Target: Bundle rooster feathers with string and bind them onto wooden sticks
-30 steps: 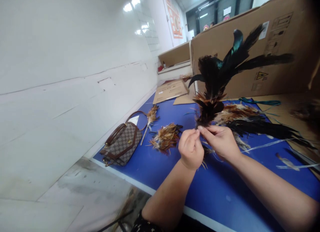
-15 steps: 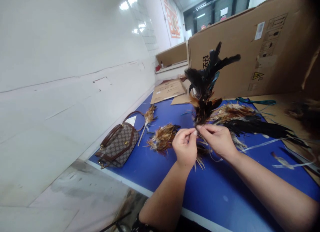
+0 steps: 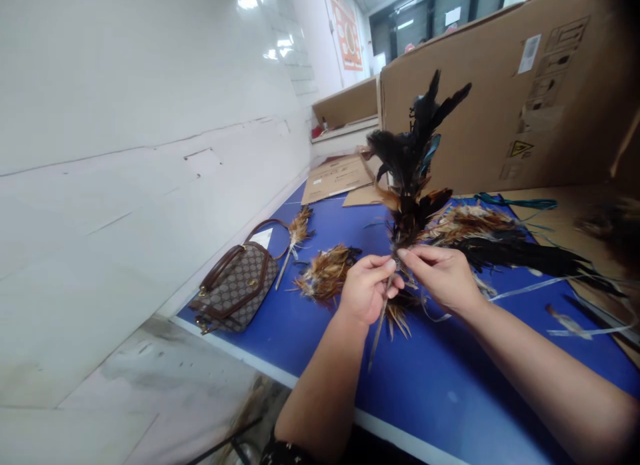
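Observation:
Upright above the table stands a feather bunch point(image 3: 411, 171), black at the top and brown lower down, on a thin stick point(image 3: 379, 335) that slants down below my hands. My left hand point(image 3: 369, 288) pinches the stick just under the feathers. Against the base of the same bunch, my right hand point(image 3: 445, 275) has thumb and forefinger pressed together. A pale thin strip point(image 3: 434, 316) loops below my right hand. Loose brown feathers point(image 3: 399, 318) lie on the table beneath, partly hidden by my hands.
On the blue table point(image 3: 310, 348) are a brown patterned handbag point(image 3: 240, 288), a finished-looking feather stick point(image 3: 299, 233), a brown feather pile point(image 3: 327, 273), and long black feathers point(image 3: 523, 255) at the right. A large cardboard box point(image 3: 480, 125) stands behind; flat cardboard point(image 3: 337, 178) lies at the back.
The feather bunch has turned and tilted slightly. My left hand's fingers have loosened and shifted, and the stick's lower end now shows below it. My right hand keeps its pinch.

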### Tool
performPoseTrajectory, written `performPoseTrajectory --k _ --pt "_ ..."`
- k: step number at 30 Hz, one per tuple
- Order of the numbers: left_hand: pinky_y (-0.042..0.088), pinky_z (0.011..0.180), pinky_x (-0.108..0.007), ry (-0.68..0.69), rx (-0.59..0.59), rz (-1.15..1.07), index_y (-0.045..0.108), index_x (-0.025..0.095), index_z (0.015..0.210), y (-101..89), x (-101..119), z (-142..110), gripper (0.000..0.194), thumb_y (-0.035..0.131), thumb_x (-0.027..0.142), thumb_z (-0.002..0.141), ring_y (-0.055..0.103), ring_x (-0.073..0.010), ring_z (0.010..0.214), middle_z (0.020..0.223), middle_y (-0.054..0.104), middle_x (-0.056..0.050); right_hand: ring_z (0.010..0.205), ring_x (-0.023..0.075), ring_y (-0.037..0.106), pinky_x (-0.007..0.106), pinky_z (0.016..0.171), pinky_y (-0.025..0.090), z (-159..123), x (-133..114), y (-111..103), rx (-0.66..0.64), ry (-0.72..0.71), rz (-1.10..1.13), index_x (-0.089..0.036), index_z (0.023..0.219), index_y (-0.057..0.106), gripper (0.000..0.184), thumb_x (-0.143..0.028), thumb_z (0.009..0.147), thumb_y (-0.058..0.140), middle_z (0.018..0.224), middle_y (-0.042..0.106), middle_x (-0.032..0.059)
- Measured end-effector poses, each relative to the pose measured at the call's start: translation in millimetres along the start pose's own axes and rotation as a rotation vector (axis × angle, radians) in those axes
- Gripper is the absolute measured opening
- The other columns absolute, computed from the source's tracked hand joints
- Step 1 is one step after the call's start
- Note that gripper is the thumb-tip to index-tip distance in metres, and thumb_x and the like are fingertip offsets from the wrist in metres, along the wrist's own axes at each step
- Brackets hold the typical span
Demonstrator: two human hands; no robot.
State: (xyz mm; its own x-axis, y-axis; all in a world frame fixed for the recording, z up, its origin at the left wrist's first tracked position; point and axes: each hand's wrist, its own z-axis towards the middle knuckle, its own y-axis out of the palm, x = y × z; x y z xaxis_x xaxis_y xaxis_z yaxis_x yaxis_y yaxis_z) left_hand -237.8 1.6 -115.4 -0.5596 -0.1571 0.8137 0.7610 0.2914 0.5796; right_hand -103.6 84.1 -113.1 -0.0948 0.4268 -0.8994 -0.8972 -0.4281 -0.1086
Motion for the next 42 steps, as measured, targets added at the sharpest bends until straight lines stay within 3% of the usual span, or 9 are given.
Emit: performPoseTrajectory --k 5,9,16,22,28,32,37,42 --pt "0.025 0.049 -0.020 0.095 0.017 0.017 0.069 0.013 0.081 4.9 -2.2 -1.8 0.036 0.096 0.026 0.061 0.051 -0.0072 0.051 0.056 0.056 0.003 0.060 0.0138 0.057 0.025 0.056 0.046 2.4 1.7 -4.1 -0.060 0.014 0.047 -0.016 0.076 0.079 0.040 -0.053 0.089 0.075 0.069 0.070 0.0024" --pt "0.027 0.050 -0.021 0.254 0.072 0.058 0.071 0.012 0.080 11.2 -7.2 -4.0 0.032 0.095 0.028 0.064 0.050 -0.0058 0.052 0.064 0.061 0.001 0.056 0.0121 0.054 0.025 0.053 0.041 1.7 -0.5 -2.7 -0.057 0.041 0.098 -0.018 0.075 0.079 0.036 -0.051 0.088 0.076 0.064 0.068 0.0003" --pt "0.045 0.054 -0.022 0.521 0.127 0.256 0.076 0.014 0.087 10.3 -15.5 -3.9 0.026 0.090 0.032 0.075 0.055 -0.0059 0.059 0.086 0.069 -0.004 0.055 0.0111 0.049 0.025 0.054 0.039 -1.9 -13.8 7.2 0.042 0.066 0.105 -0.016 0.066 0.071 0.042 -0.053 0.084 0.078 0.061 0.062 -0.0001" --pt "0.060 0.078 -0.032 0.957 0.166 0.639 0.075 0.015 0.089 7.7 -20.2 -1.8 0.009 0.074 0.023 0.092 0.070 -0.0165 0.086 0.091 0.072 -0.008 0.054 0.0111 0.045 0.025 0.052 0.036 -5.6 -14.5 12.9 0.125 0.081 0.072 -0.016 0.065 0.069 0.041 -0.050 0.085 0.076 0.060 0.058 -0.0004" --pt "0.062 0.082 -0.036 1.338 0.214 1.043 0.070 0.016 0.096 10.3 -28.1 1.3 0.013 0.058 0.011 0.099 0.070 -0.0179 0.089 0.092 0.071 -0.009 0.056 0.0128 0.049 0.025 0.053 0.039 -5.4 -21.4 14.5 0.149 0.069 0.056 -0.016 0.066 0.072 0.036 -0.045 0.087 0.072 0.061 0.062 0.0014" --pt "0.062 0.083 -0.038 1.397 0.241 1.146 0.069 0.016 0.099 9.5 -40.0 7.0 0.017 0.054 0.010 0.099 0.070 -0.0201 0.093 0.096 0.073 -0.012 0.058 0.0128 0.050 0.025 0.055 0.041 -4.4 -23.3 12.0 0.115 0.067 0.067 -0.015 0.067 0.072 0.039 -0.049 0.086 0.075 0.063 0.064 0.0023" --pt "0.062 0.085 -0.041 1.403 0.227 1.134 0.072 0.016 0.106 7.6 -54.7 13.0 0.020 0.056 0.009 0.097 0.071 -0.0224 0.096 0.102 0.075 -0.014 0.053 0.0105 0.040 0.025 0.049 0.032 -3.1 -22.3 8.7 0.129 0.061 0.022 -0.017 0.058 0.061 0.045 -0.050 0.084 0.076 0.055 0.051 -0.0013" --pt "0.061 0.095 -0.046 1.337 0.211 1.040 0.074 0.018 0.116 14.0 -56.7 6.0 0.026 0.056 0.012 0.098 0.071 -0.0254 0.109 0.115 0.075 -0.016 0.054 0.0100 0.037 0.025 0.050 0.030 2.4 -23.2 -1.0 0.119 0.032 0.024 -0.018 0.054 0.053 0.047 -0.046 0.085 0.075 0.054 0.043 -0.0030"
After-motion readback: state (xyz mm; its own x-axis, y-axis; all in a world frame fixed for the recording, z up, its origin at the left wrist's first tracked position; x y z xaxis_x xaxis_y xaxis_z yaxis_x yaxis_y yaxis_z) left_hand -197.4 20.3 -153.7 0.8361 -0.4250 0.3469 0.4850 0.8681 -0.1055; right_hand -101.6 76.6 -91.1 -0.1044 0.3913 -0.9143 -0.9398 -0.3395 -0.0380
